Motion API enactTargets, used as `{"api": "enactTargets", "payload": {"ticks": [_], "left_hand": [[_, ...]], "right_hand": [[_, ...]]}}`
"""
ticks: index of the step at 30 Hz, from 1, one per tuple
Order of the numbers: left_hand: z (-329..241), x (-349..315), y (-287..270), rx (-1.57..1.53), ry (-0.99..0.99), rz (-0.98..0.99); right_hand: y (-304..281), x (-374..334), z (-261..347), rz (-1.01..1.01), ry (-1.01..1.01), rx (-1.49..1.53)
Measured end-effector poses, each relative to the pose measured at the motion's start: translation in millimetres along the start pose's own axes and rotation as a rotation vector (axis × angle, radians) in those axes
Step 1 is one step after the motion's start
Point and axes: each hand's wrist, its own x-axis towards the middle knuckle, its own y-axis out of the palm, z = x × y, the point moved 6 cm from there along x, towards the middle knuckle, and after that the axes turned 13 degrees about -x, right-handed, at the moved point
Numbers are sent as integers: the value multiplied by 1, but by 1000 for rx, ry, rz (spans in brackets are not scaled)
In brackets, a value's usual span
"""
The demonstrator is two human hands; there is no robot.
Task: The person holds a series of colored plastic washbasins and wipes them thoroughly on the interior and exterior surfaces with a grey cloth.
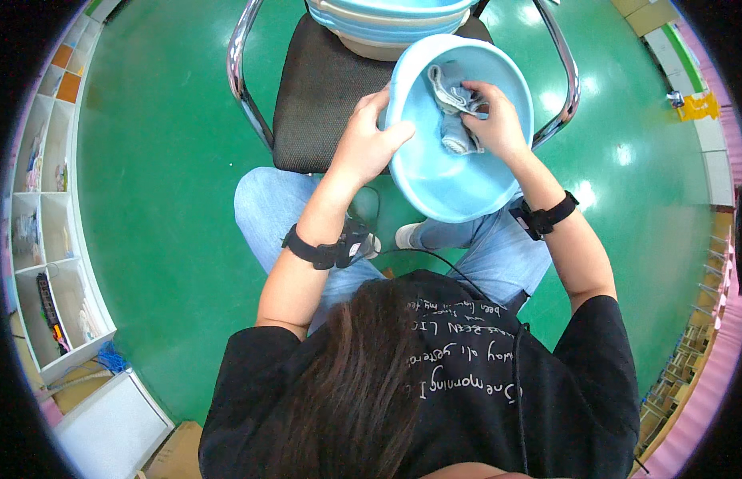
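A light blue plastic basin (435,188) is tilted toward me above my knees, near the front of the chair. My left hand (368,140) grips its left rim, thumb on the inside and the fingers hidden behind the wall. Inside the basin, my right hand (495,120) is closed on a crumpled grey-blue cloth (460,136) with a pale edge. The cloth is pressed against the basin's inner surface, and part of it lies under my fingers.
Ahead stands a black-seated chair (319,104) with chrome arms, bearing a stack of blue and beige basins (379,36). White shelving (55,160) with small items runs along the left. A green floor (163,207) spreads around. Toward the right is a yellow object (698,106).
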Motion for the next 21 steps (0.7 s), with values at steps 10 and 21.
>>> {"api": "enactTargets", "payload": {"ticks": [10,21], "left_hand": [[-5,8,3,121,43,-15],[-17,13,8,-53,22,-68]], "right_hand": [[29,-33,81,166,-285,-124],[32,-69,71,286,-494,-293]]}}
